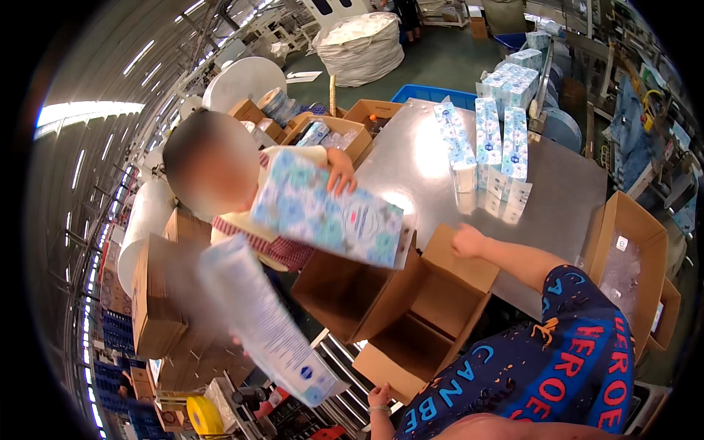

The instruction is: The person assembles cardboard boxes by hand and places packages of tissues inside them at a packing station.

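Observation:
An open cardboard box (444,302) stands in front of me with its flaps folded outward. My right hand (468,241) is closed on the edge of its far flap (458,265). Down at the near left, my left hand (379,397) pinches the edge of the opposite flap (392,372). A second open cardboard box (339,290) adjoins it on the left. Above these boxes, a co-worker holds one blue flowered soft pack (330,209) in one hand and a blurred, similar pack (268,323) in the other, tilted downward.
Several flowered packs (487,143) stand on the metal table (557,172), with more at the conveyor (513,82) behind. A cardboard box with clear plastic (623,271) is at the right. Rollers (345,359) run below the boxes. A yellow tape roll (205,416) lies at lower left.

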`<state>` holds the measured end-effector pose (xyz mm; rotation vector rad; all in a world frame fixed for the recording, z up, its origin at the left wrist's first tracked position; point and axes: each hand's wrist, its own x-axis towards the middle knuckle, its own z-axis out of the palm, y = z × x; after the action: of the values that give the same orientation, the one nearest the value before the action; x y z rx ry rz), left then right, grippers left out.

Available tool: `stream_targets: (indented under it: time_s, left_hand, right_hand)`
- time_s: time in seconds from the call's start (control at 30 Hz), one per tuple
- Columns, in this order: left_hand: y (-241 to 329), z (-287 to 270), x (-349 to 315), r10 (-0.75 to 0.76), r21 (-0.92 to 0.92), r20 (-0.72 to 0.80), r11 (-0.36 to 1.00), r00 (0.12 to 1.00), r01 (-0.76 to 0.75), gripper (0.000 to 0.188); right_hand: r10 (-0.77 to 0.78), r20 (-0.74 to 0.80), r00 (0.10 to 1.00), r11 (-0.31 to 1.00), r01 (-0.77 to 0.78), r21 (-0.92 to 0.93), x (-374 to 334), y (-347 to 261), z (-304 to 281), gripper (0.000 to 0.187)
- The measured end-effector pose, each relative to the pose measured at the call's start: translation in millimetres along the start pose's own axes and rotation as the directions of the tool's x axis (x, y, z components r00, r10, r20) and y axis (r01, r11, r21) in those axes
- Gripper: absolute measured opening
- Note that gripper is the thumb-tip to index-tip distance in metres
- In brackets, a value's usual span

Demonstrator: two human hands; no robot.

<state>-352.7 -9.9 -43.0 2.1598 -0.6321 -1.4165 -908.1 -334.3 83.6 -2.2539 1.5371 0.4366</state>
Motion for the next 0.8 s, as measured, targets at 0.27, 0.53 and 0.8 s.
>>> stream_targets:
  time_s: [0.27, 0.53, 0.8]
  left_hand:
    - [203, 100, -120, 0.949, 0.819, -0.023, 0.198, 0.315, -0.538, 0.037]
    - [355, 282, -123, 0.923, 0.404, 0.381, -0.118, 0.05, -0.907, 0.03]
    - [467, 425, -130, 0.627, 0.318, 0.77, -0.537, -0.117, -0.781, 0.081]
  right_hand:
    - [0.737, -0.533, 0.416, 0.676, -0.463, 0.573, 71, 159, -116, 0.084]
    - [0.357, -0.354, 0.864, 0.867, -0.166, 0.471, -13, 151, -79, 0.108]
    - [-0.025, 0.069, 0.997, 0.943, 0.001, 0.333, -139, 177, -62, 0.1]
